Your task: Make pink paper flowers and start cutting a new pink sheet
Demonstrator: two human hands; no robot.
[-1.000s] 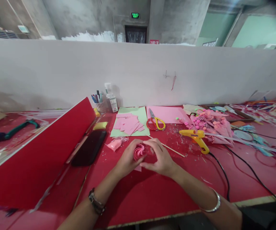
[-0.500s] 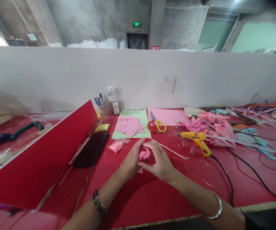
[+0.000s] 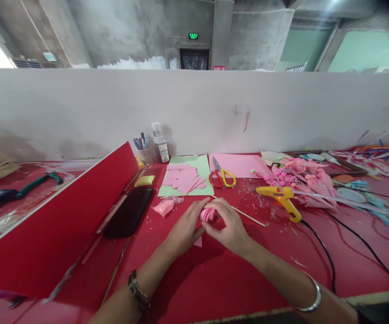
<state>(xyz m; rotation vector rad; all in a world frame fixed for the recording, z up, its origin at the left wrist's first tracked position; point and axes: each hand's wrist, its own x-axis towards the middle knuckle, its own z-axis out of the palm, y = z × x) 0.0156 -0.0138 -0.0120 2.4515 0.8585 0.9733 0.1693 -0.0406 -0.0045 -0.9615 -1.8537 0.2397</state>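
Between my two hands is a pink paper flower (image 3: 207, 214) with layered, swirled folds. My left hand (image 3: 186, 228) curls round its left side, and my right hand (image 3: 228, 226) has thumb and fingers closed about its right side. Part of the flower is hidden by the fingers. Under the hands a small pink paper piece (image 3: 198, 241) lies on the red table (image 3: 194, 288). Just beyond the fingers rests a thin wooden stick (image 3: 248, 217). Left of the hands there is a plastic bag of pink clay-like material (image 3: 165, 207).
Pink paper pieces (image 3: 185, 178) lie on a green sheet (image 3: 204, 162). Scissors (image 3: 222, 176) rest near a pink sheet (image 3: 245, 164). A yellow glue gun (image 3: 280, 198) with a cord lies right. A phone (image 3: 130, 212) leans by a red board (image 3: 69, 220) on the left.
The flower has turned and tilted slightly between my hands, its swirled folds now facing differently. Both hands have shifted slightly to the right in view, still round it.
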